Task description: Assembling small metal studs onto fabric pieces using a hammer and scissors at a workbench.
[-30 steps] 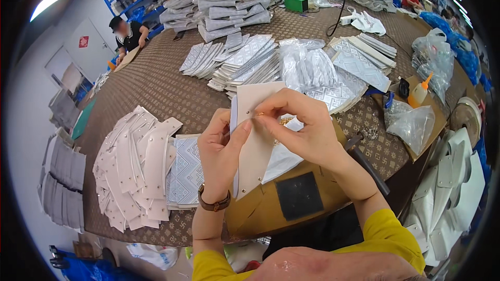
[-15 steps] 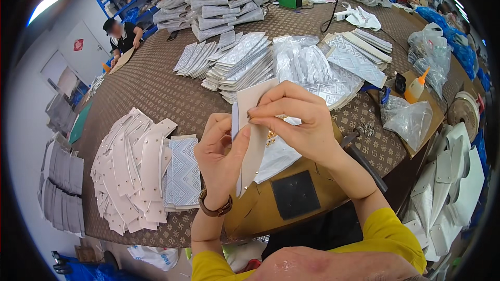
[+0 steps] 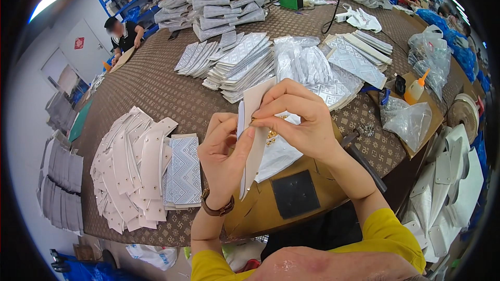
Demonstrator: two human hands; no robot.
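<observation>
In my left hand (image 3: 221, 153), a long cream strip (image 3: 255, 158) stands on edge, gripped between thumb and fingers near its middle. A pale lavender layer shows along its left side. My right hand (image 3: 307, 119) pinches a small brass-coloured metal stud (image 3: 253, 119) between thumb and forefinger, against the strip's face; its exact fit with the strip is hidden. Behind the strip, loose gold studs (image 3: 271, 136) lie on a white sheet (image 3: 279, 158). To the left spreads a heap of cream strips (image 3: 127, 177) with metal studs at their ends, beside patterned grey-white pieces (image 3: 185, 164).
A black square pad (image 3: 295, 194) lies on a brown board (image 3: 250, 213); a hammer with a black handle (image 3: 367, 165) is right of it. Farther back are stacked patterned pieces (image 3: 239, 65), a glue bottle (image 3: 415, 90) and plastic bags (image 3: 409, 122). A co-worker (image 3: 123, 36) sits far left.
Both hands hold nearly the same pose. My left hand and the strip have shifted slightly right, and the strip has turned a little.
</observation>
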